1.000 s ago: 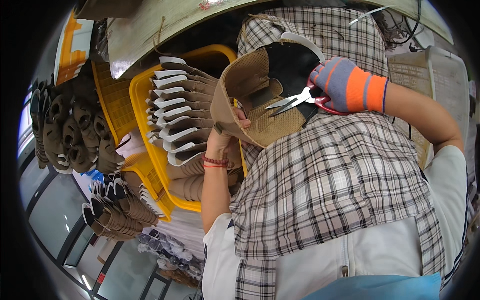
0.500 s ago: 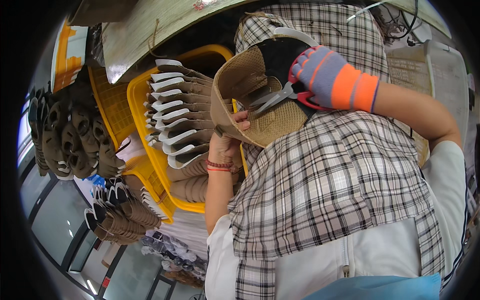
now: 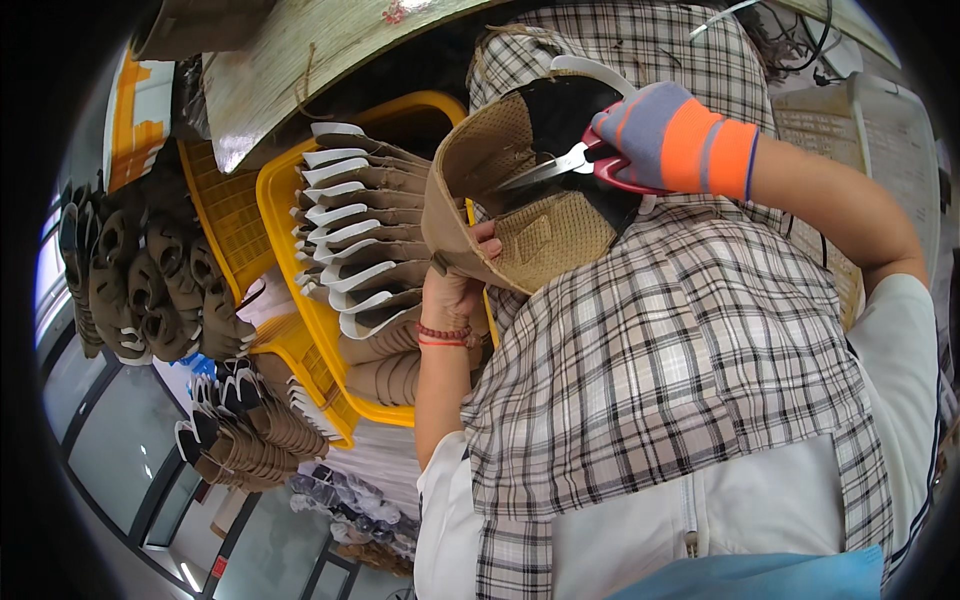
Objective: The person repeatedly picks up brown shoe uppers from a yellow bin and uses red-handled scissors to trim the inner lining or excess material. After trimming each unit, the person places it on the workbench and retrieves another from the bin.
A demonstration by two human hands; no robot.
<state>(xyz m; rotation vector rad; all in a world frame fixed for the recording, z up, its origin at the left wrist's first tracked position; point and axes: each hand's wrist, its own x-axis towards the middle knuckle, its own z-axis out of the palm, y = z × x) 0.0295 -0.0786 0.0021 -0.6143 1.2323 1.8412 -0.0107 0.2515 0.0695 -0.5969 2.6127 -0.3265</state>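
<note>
My bare left hand (image 3: 462,268) grips the near-left edge of a brown shoe upper (image 3: 452,225), its fingertips curled over the rim. The upper is held with its inside facing up, showing tan mesh lining, a black lined part and white edging. In a grey and orange glove, my right hand (image 3: 668,135) is closed round the red handles of a pair of scissors (image 3: 560,166). Their blades lie together inside the upper, pointing left along the mesh; the tips are close to the lining, and I cannot tell whether they touch.
Left of the upper, a yellow basket (image 3: 283,240) holds a row of stacked brown shoe uppers (image 3: 375,215) with white edges. More uppers (image 3: 150,270) hang or stand in bunches farther left. A table (image 3: 270,85) borders the top. At right stands a pale plastic crate (image 3: 885,150).
The scissors' blades have come together and moved up, away from my left fingers toward the far side of the lining. My right hand has shifted slightly up; my left keeps its hold.
</note>
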